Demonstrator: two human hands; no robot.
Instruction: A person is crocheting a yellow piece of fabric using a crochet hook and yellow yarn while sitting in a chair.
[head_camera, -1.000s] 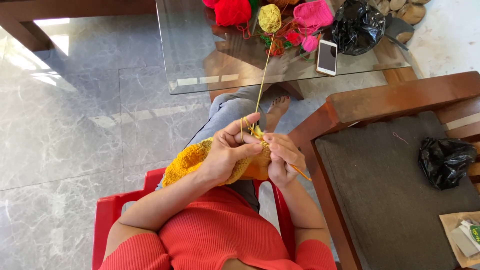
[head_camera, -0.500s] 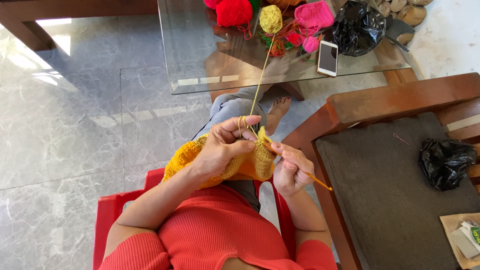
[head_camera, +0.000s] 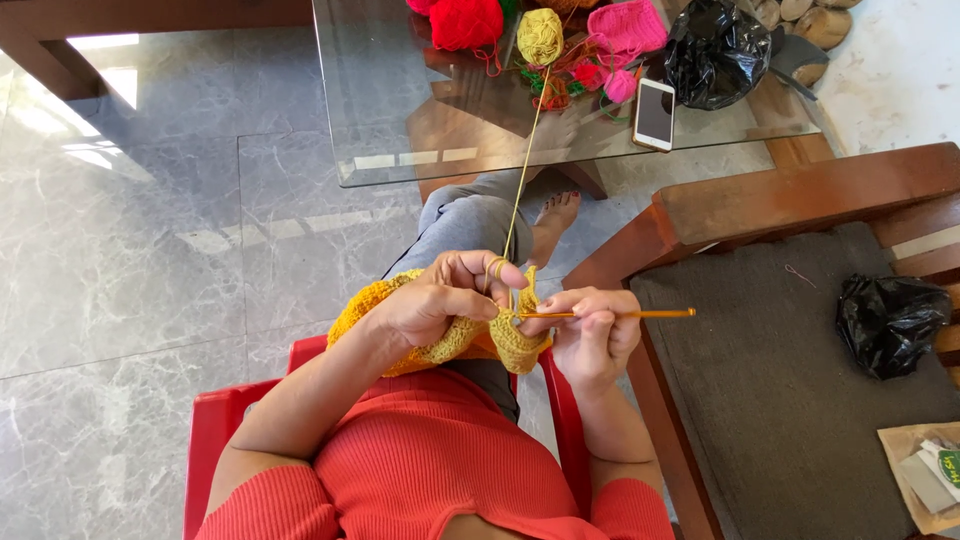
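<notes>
Two hands mid-frame | right hand (head_camera: 590, 335) grips crochet hook (head_camera: 610, 315), now swung level | left hand (head_camera: 440, 300) pinches yellow crochet piece (head_camera: 515, 345), yarn strand (head_camera: 525, 170) taut | stitching ongoing.

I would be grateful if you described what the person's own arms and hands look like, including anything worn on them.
Both arms are bare from the upper arm down, under the short ribbed sleeves of a red-orange top. The left hand and the right hand wear no gloves. No watch or bracelet shows on either wrist. Yellow yarn loops round the left index finger; whether a ring sits there cannot be told.
</notes>
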